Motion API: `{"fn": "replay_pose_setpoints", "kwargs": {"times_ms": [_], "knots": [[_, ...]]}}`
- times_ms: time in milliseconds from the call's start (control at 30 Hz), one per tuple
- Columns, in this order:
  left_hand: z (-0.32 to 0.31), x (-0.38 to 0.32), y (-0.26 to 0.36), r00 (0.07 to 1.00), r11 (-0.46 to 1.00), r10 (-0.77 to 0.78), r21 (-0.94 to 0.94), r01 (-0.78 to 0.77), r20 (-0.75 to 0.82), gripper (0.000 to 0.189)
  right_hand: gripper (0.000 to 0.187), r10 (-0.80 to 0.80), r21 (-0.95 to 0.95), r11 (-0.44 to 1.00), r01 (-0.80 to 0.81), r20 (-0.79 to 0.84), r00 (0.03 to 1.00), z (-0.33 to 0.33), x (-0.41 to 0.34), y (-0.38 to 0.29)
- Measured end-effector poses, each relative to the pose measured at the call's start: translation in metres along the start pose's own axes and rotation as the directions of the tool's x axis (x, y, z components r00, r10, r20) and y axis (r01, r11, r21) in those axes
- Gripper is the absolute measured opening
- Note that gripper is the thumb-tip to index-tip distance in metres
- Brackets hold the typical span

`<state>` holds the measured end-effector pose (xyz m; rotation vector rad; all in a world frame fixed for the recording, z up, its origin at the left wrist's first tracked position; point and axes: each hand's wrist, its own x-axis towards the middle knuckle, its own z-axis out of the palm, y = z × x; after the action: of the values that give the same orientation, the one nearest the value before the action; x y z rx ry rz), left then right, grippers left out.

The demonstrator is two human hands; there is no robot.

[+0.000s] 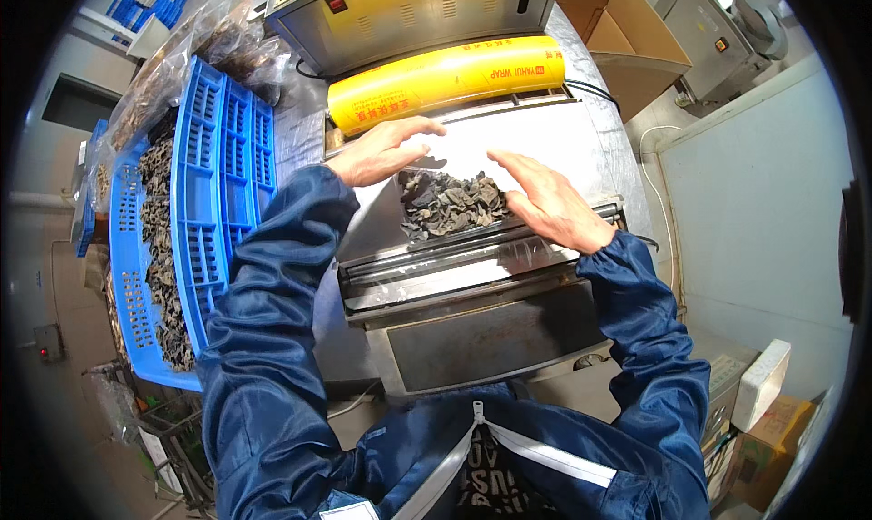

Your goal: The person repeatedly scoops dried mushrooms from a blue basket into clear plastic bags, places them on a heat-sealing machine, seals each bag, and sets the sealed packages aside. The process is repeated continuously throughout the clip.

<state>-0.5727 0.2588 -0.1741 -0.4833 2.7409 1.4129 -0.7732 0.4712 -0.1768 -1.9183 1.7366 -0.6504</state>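
Note:
A heap of dried dark fungus (453, 203), like wood ear, sits on the white plate (579, 138) of a film-wrapping machine; a clear tray edge seems to show around it. Beyond its far left corner is my left hand (388, 149), palm inward, thumb and fingers apart, gripping nothing. My right hand (552, 203) is at the heap's right side with fingers spread; whether it touches the tray is unclear. At the plate's far edge lies a roll of yellow printed cling film (449, 80). A metal bar with rollers (470, 254) runs along the near edge.
To the left stands a blue plastic crate (197, 179) holding more dark fungus (160, 234). Clear plastic bags (225, 43) lie behind it. A steel machine (415, 19) is behind the film roll, with an open cardboard box (627, 50) to its right. A pale panel (756, 179) borders the right.

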Motion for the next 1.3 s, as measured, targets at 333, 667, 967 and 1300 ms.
{"fn": "replay_pose_setpoints", "kwargs": {"times_ms": [333, 667, 967, 1300], "knots": [[0.092, -0.048, 0.008, 0.901, 0.902, 0.155, 0.430, 0.038, -0.406, 0.045, 0.057, -0.179, -0.093, 0.980, 0.174, -0.048, 0.983, 0.027, -0.006, -0.029], [0.096, -0.045, 0.027, 0.867, 0.829, 0.292, 0.558, -0.019, -0.404, 0.054, 0.059, -0.139, -0.121, 0.985, 0.125, -0.122, 0.983, 0.031, -0.008, -0.017], [0.104, -0.045, 0.029, 0.932, 0.841, 0.148, 0.538, 0.057, -0.330, 0.051, 0.053, -0.136, -0.139, 0.983, 0.124, -0.078, 0.988, 0.045, -0.007, 0.001], [0.106, -0.164, 0.055, 0.723, 0.876, -0.045, 0.321, 0.361, -0.689, 0.013, 0.020, 0.093, -0.198, 0.960, -0.198, -0.444, 0.891, -0.034, -0.106, -0.002]]}}
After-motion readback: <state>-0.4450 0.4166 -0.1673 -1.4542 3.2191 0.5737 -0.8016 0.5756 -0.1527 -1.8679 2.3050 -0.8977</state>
